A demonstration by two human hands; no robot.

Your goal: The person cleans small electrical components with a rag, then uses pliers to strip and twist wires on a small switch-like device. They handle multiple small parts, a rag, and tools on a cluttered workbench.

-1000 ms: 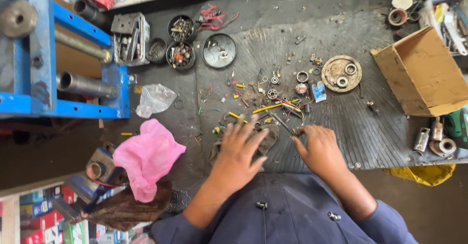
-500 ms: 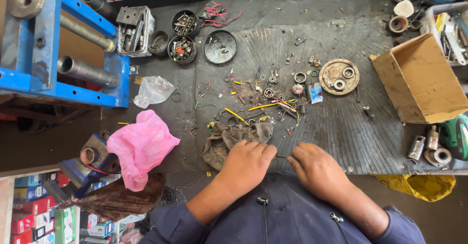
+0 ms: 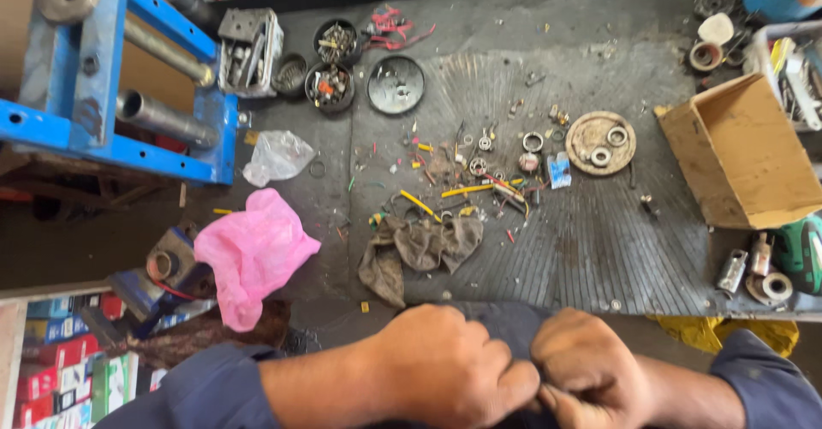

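Note:
My left hand (image 3: 445,367) and my right hand (image 3: 591,371) are drawn back against my body at the bottom of the view. Both are curled into fists and touch each other, pinching the front of my dark blue shirt (image 3: 514,326). The nearest thing on the ribbed workbench mat (image 3: 582,249) is a crumpled grey-brown rag (image 3: 419,249), just beyond my left hand and untouched. Past the rag lie yellow wire pieces (image 3: 467,191), small bearing rings (image 3: 533,141) and a rusty round disc (image 3: 591,129) carrying washers.
An open cardboard box (image 3: 741,159) stands at the right, a green tool (image 3: 801,253) below it. A pink plastic bag (image 3: 253,253), a clear bag (image 3: 276,157) and a blue steel frame (image 3: 111,95) are at the left. Tins of screws (image 3: 330,82) and a black lid (image 3: 396,85) sit at the back.
Both hands have left the rag and the parts on the mat and pulled back to my shirt, closing together. The view has shifted forward over the bench.

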